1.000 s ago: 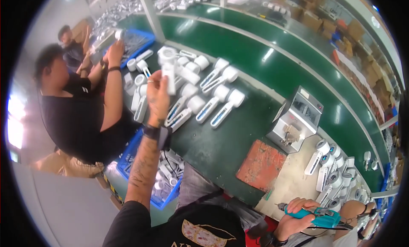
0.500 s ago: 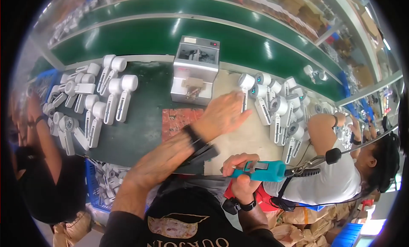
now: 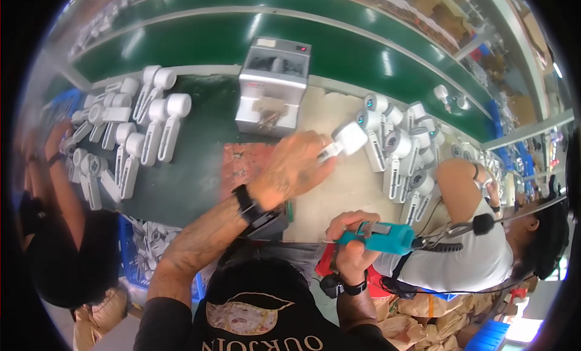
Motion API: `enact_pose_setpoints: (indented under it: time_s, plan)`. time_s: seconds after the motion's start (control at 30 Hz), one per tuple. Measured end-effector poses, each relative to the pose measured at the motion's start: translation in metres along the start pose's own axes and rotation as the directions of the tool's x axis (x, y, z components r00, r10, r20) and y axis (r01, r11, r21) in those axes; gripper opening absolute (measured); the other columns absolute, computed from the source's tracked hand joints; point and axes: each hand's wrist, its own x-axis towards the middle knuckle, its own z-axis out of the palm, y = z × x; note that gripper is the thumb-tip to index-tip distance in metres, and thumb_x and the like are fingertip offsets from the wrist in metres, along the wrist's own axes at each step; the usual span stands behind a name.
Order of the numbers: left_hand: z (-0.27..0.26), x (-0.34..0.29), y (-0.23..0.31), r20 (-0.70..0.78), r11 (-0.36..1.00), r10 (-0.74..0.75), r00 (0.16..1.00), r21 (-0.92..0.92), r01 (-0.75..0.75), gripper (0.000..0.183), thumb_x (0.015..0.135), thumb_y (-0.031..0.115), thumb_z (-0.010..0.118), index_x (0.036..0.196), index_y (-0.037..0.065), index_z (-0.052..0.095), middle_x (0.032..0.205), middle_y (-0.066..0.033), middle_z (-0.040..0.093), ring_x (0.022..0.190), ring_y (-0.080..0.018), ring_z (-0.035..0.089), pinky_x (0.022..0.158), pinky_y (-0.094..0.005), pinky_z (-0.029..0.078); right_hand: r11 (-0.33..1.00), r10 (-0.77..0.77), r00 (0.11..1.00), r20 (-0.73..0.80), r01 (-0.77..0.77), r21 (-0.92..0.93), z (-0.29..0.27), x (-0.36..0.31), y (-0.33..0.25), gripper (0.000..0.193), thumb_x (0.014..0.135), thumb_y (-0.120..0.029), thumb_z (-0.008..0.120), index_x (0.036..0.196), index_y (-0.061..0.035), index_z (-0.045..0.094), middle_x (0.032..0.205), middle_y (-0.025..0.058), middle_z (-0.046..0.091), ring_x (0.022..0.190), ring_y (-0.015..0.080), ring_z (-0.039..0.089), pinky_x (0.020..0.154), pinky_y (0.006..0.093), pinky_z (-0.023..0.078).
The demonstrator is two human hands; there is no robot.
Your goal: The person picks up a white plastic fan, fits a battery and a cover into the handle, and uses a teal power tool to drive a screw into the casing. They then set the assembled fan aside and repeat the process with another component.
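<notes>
White fan [image 3: 351, 138] is gripped in left hand [image 3: 293, 169], head beyond the grip — steadiness helps. Right hand [image 3: 353, 242] grips teal screwdriver [image 3: 387, 238].

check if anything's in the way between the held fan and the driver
Nothing visible but the fingers of the right hand, curled round the front of the driver. From there to the fan in the left hand, the mat shows across the gap.

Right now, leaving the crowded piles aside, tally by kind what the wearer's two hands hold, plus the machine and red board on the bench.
White handheld device, left hand: 1
Teal power tool, right hand: 1
Silver machine: 1
Red board: 1
Total: 4
</notes>
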Motion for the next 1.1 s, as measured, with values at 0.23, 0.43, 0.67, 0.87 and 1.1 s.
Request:
enact_pose_setpoints:
  time_s: [0.23,0.43,0.67,0.87,1.1]
  plan:
    - [-0.081,-0.06,-0.023,0.091,0.957,0.195,0.977,0.198,-0.21,0.028,0.087,0.024,0.07,0.106,0.004,0.067,0.112,-0.0135,0.066,0.105,-0.0332,0.064,0.089,-0.0446,0.052,0.99,0.059,0.992,0.114,-0.072,0.12,0.032,0.04,-0.007,0.068,0.089,-0.062,0.064,0.106,0.0013,0.048,0.068,0.0071,0.052,0.059,0.0192,0.054,0.053,0.0326,0.044]
    - [-0.084,-0.064,-0.056,0.079,0.972,0.222,0.972,0.063,-0.227,0.035,0.087,0.025,0.072,0.117,0.008,0.067,0.112,-0.011,0.064,0.11,-0.0322,0.06,0.099,-0.044,0.046,0.978,-0.171,0.974,0.147,0.149,0.147,0.097,0.117,0.015,0.052,0.098,-0.051,0.06,0.109,0.0001,0.054,0.072,0.0057,0.054,0.064,0.0175,0.056,0.058,0.0305,0.046]
    - [-0.085,-0.075,-0.062,0.031,0.969,0.244,0.969,0.032,-0.245,0.047,0.084,0.029,0.074,0.125,0.008,0.062,0.121,-0.0102,0.06,0.112,-0.0312,0.056,0.099,-0.0428,0.046,0.964,-0.258,0.95,0.175,0.266,-0.023,0.153,0.172,0.051,0.029,0.104,-0.029,0.056,0.105,0.0005,0.058,0.072,0.0042,0.059,0.063,0.0141,0.059,0.058,0.0275,0.046]
    - [-0.079,-0.073,-0.066,-0.003,0.982,0.187,0.982,-0.012,-0.187,0.05,0.083,0.031,0.074,0.128,0.011,0.062,0.122,-0.0094,0.059,0.112,-0.0307,0.055,0.099,-0.0435,0.045,0.971,-0.232,0.959,0.165,0.238,-0.018,0.156,0.172,0.069,0.028,0.103,-0.028,0.057,0.099,0.0,0.056,0.071,0.0039,0.057,0.063,0.0142,0.058,0.058,0.0277,0.046]
    - [-0.076,-0.075,-0.069,-0.033,0.989,0.147,0.989,0.024,-0.146,0.051,0.081,0.032,0.077,0.128,0.014,0.065,0.117,-0.007,0.062,0.105,-0.028,0.057,0.095,-0.0428,0.043,0.997,-0.066,0.984,0.165,0.072,-0.031,0.135,0.139,0.038,0.036,0.103,-0.035,0.057,0.1,0.0009,0.055,0.07,0.0051,0.056,0.063,0.0151,0.057,0.059,0.0297,0.046]
